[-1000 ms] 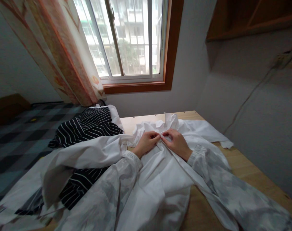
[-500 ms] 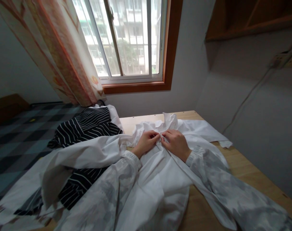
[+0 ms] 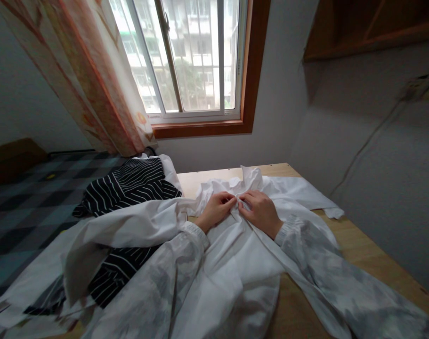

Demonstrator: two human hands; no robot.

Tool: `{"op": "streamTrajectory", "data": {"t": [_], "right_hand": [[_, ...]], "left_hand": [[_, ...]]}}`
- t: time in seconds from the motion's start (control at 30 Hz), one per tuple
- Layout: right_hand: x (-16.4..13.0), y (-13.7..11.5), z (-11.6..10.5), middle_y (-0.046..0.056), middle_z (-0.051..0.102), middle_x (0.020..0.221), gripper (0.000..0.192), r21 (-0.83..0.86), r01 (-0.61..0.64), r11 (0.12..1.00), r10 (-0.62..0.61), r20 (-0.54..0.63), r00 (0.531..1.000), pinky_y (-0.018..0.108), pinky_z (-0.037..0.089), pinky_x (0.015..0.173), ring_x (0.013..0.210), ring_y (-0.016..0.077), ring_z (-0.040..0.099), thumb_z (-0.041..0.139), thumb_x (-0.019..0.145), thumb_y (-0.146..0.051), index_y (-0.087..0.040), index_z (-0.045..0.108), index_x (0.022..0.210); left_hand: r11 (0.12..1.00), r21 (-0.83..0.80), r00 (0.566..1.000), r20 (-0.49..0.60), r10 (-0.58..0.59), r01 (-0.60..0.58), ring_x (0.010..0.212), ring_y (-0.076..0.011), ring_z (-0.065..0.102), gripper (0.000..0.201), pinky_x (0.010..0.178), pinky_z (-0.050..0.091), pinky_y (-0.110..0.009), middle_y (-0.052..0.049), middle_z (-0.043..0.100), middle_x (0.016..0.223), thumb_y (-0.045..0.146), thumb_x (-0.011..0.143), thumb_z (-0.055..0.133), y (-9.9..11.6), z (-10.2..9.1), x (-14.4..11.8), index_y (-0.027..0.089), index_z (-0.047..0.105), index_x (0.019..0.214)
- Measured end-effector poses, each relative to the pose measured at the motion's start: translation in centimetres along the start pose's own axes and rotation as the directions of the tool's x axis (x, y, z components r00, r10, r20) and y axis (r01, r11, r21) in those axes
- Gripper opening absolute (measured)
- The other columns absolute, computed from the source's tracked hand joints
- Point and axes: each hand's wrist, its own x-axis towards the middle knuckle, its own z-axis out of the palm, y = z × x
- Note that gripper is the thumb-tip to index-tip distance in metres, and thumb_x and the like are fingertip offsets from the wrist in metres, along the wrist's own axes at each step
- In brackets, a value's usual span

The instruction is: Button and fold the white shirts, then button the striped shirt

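A white shirt (image 3: 231, 273) lies spread on the wooden table (image 3: 355, 249), collar toward the window. My left hand (image 3: 216, 208) and my right hand (image 3: 260, 211) meet at the shirt's front opening just below the collar. Both pinch the white fabric edges there, fingertips almost touching. My sleeves are pale grey with a mottled print.
A black garment with white stripes (image 3: 129, 186) lies left of the shirt, partly under white cloth. A checked bed cover (image 3: 27, 207) is further left. The window (image 3: 189, 56) and a curtain (image 3: 87, 75) are behind. A grey wall runs along the table's right side.
Both hands stay at the same spot near the collar; the fingers shift slightly on the fabric. The view wobbles a little.
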Motion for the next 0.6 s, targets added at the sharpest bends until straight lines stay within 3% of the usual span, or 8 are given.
{"op": "streamTrajectory", "data": {"t": [0.2,0.6], "right_hand": [[0.05,0.00,-0.09,0.009,0.079,0.105,0.006,0.024,0.002,1.000,-0.002,-0.015,1.000,0.044,0.051,0.095,0.104,0.0309,0.068,0.072,0.098,-0.024,-0.024,0.075,0.103],[-0.08,0.17,0.25,0.009,0.079,0.103,0.009,-0.001,-0.003,1.000,0.003,-0.014,1.000,0.043,0.052,0.091,0.100,0.0305,0.069,0.071,0.096,-0.020,-0.025,0.076,0.102]], "left_hand": [[1.000,0.000,0.999,-0.023,0.031,-0.031,0.076,-0.0157,0.061,0.030,0.074,0.047,-0.027,-0.004,0.073,0.079,0.041,0.093,0.070,0.11,0.01,0.00,0.015,0.079,0.081],[0.998,-0.059,0.999,-0.025,-0.023,0.022,0.072,-0.0151,0.061,0.031,0.070,0.048,-0.026,-0.005,0.075,0.078,0.044,0.089,0.075,0.22,0.07,-0.02,0.015,0.079,0.081]]}}
